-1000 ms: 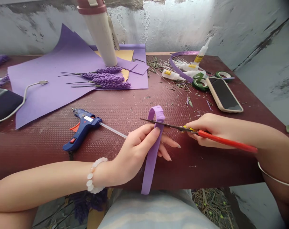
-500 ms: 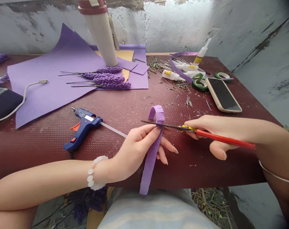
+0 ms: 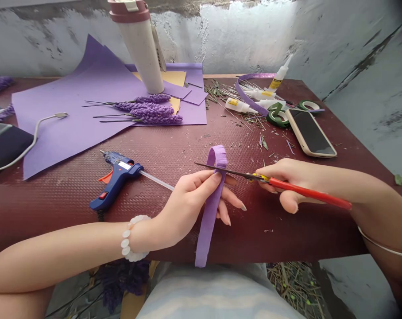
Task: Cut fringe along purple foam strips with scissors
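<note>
Between thumb and forefinger, my left hand [image 3: 191, 201] pinches a purple strip [image 3: 209, 221], its other fingers spread. The strip's upper end curls over and has a row of small cuts along its edge; the lower end hangs down past the table's front edge. My right hand [image 3: 284, 179] grips red-handled scissors [image 3: 307, 191] with some yellow near the pivot. Their dark blades lie across the strip just above my left thumb. Behind my left hand lies a blue glue gun [image 3: 116, 177] with a clear glue stick in its back.
Purple sheets [image 3: 71, 115], lavender-like flower stems [image 3: 148, 110] and a white tumbler [image 3: 141, 53] are at the back left. Small glue bottles [image 3: 241, 105], green tape rolls [image 3: 277, 115], loose stems and a phone [image 3: 310, 133] lie at the right. A white cable [image 3: 36, 130] crosses the left side.
The scissors and my right hand have shifted slightly left and up. My right thumb has moved in closer to the handle. The strip has moved up a little with my left hand.
</note>
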Demonstrator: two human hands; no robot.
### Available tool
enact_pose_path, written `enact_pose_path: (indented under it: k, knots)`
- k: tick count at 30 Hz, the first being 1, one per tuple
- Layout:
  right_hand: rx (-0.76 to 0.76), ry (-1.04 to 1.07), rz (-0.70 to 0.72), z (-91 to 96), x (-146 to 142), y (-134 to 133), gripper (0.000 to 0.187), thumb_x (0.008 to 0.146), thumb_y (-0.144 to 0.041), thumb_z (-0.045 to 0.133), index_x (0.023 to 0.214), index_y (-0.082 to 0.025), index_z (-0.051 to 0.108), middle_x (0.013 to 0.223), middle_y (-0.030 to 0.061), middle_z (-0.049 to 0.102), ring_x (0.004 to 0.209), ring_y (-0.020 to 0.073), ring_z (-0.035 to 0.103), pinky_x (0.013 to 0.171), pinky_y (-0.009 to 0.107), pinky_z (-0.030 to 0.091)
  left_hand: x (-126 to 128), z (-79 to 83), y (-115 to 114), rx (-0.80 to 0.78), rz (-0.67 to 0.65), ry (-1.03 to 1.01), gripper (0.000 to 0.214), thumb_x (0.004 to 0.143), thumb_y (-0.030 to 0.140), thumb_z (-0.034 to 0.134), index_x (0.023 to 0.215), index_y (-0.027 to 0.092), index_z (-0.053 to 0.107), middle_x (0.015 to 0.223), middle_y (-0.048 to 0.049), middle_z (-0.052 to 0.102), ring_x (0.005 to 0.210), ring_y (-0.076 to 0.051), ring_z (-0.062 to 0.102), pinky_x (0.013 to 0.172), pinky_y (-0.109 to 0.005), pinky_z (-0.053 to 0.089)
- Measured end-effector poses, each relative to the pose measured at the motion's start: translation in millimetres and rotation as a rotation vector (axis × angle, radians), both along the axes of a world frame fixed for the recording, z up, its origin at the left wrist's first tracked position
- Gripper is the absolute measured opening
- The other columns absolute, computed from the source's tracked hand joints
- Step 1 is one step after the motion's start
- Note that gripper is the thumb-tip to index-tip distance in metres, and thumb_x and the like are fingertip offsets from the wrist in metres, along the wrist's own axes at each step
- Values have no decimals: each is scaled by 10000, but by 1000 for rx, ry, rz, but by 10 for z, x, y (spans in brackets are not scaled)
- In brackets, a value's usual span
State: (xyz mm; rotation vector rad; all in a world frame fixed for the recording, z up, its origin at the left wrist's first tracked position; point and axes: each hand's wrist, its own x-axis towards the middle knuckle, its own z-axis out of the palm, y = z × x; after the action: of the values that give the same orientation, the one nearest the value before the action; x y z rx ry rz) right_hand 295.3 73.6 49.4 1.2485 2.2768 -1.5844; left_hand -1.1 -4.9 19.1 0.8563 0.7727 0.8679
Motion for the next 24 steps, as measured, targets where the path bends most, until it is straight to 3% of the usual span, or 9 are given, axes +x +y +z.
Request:
enact_pose_path:
  k: [10,24]
  knots:
    - [-36,37,45,-4,22,22,999,652,-1258,749,786,-287,560,716,-83,461,662,172,357,595,355,279,22,13,-6,-32,6,-80,479,977,584,1049,984,163,820,820,-98,929,548,-168,760,564,-255,617]
    - [-26,25,48,3,-6,21,982,689,-1249,742,767,-287,559,719,-81,452,658,170,357,587,354,300,19,3,-6,-37,-6,-78,476,977,585,1044,1012,162,828,822,-95,925,547,-171,755,563,-261,597]
